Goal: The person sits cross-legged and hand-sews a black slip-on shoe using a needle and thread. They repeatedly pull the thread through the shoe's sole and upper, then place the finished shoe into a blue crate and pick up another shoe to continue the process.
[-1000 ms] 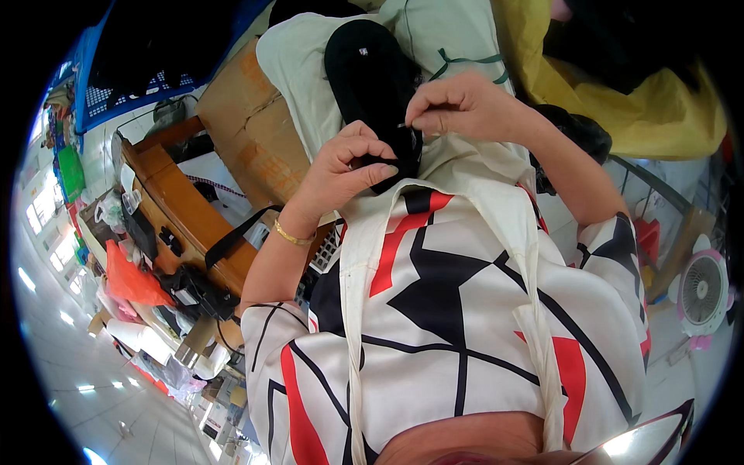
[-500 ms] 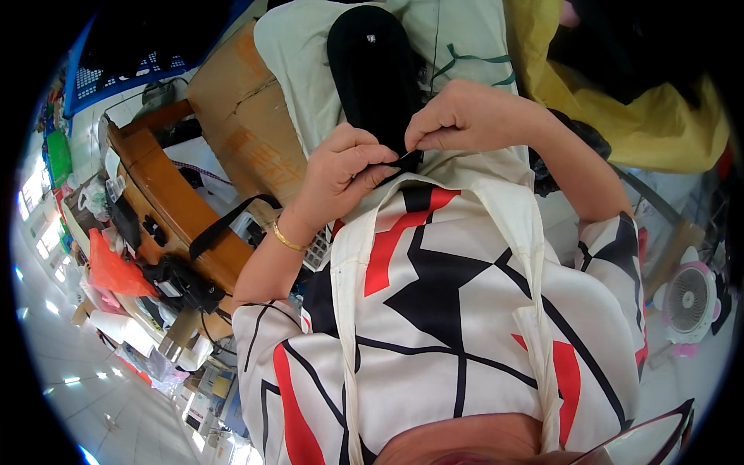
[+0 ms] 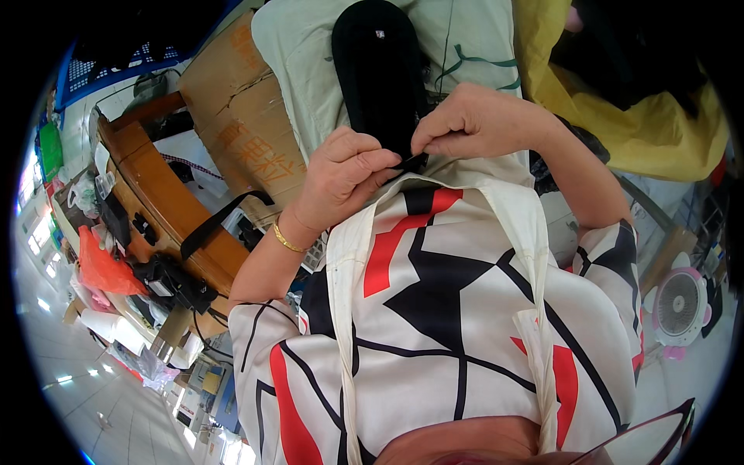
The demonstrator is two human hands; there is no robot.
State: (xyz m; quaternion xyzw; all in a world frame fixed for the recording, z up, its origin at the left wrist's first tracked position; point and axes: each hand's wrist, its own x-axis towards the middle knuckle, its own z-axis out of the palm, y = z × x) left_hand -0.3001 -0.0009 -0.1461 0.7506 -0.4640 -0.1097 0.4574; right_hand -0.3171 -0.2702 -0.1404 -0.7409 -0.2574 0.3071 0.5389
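A long black fabric piece [image 3: 380,74], rounded at its far end and slipper-shaped, lies lengthwise before me on pale cloth [image 3: 298,58]. A small light mark shows near its far end. My left hand [image 3: 345,174], with a gold bracelet at the wrist, is closed, thumb and forefinger pinching the black fabric's near edge. Just right of it, my right hand [image 3: 480,124] is also closed in a pinch, its fingertips at the same edge. What sits between the right fingertips is too small to make out. The two sets of fingertips are almost touching.
A brown cardboard piece [image 3: 248,116] and a wooden drawer-like frame [image 3: 167,182] are on the left, with a black strap [image 3: 221,225]. Yellow cloth or bagging [image 3: 651,147] holding dark material lies at right. A white and pink fan [image 3: 682,306] stands lower right.
The black piece sits slightly higher and farther right in view, and surroundings have shifted a little. Both hands keep their pinches; the light sliver between them no longer shows clearly.
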